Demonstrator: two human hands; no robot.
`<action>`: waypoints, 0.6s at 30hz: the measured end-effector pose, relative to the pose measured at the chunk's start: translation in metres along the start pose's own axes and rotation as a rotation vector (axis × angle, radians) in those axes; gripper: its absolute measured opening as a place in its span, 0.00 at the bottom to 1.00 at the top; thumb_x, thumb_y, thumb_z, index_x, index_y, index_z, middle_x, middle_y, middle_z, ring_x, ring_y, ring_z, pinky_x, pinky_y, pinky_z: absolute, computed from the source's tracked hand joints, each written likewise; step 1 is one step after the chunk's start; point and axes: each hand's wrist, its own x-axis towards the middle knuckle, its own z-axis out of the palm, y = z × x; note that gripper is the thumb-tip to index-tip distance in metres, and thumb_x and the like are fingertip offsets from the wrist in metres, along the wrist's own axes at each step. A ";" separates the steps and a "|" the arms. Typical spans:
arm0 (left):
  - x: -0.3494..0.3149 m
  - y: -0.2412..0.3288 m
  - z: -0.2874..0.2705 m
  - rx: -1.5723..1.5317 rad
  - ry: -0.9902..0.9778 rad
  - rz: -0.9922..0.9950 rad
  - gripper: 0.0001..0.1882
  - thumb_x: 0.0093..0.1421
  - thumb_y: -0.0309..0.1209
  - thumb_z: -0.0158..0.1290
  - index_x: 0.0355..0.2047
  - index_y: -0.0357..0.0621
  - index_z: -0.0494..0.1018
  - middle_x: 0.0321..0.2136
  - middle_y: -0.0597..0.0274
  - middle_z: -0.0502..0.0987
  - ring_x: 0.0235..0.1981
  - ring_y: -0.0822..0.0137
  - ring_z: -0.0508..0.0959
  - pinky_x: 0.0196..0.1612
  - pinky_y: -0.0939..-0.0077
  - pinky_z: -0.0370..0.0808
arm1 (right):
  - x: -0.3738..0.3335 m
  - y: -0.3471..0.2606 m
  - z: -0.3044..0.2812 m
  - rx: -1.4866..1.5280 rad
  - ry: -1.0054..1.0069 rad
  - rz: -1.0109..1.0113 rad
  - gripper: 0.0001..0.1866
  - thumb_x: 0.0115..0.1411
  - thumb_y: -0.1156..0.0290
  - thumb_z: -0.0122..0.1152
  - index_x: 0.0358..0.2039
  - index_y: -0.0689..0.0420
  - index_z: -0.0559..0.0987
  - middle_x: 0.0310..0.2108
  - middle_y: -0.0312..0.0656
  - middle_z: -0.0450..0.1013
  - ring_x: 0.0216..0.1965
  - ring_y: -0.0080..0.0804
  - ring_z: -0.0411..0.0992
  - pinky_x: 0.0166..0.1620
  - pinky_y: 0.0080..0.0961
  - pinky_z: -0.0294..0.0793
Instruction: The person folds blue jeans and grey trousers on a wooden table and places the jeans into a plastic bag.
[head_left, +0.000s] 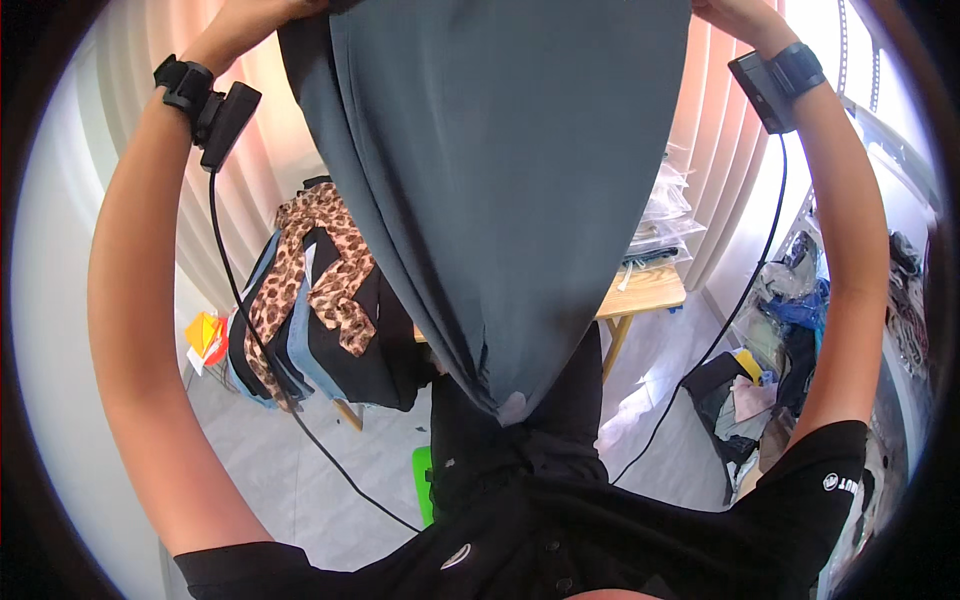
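A large dark grey garment (500, 190) hangs spread out in front of me, narrowing toward its lower end near my lap. Its kind cannot be made out, since the upper edge lies beyond the picture. My left hand (285, 8) is raised to the top left corner of the cloth and my right hand (735, 12) to the top right. Both are closed on the garment, which is stretched between them, though the picture's edge cuts off most of the fingers. Black devices with cables are strapped to both wrists.
Behind the garment stands a wooden table (650, 290) with clear plastic-bagged packs (662, 215) stacked on it. To the left, a leopard-print garment (320, 235) lies over dark and blue clothes. Bagged and loose clothes (750, 395) are piled at right. Pale curtains (250, 110) hang behind.
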 end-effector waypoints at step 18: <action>0.031 -0.163 -0.268 -0.840 0.095 -0.113 0.19 0.61 0.25 0.36 0.53 0.34 0.59 0.45 0.46 0.72 0.37 0.60 0.78 0.41 0.66 0.77 | 0.064 -0.035 -0.002 -0.413 0.381 -0.396 0.15 0.63 0.62 0.54 0.41 0.62 0.71 0.30 0.39 0.70 0.32 0.26 0.69 0.35 0.25 0.71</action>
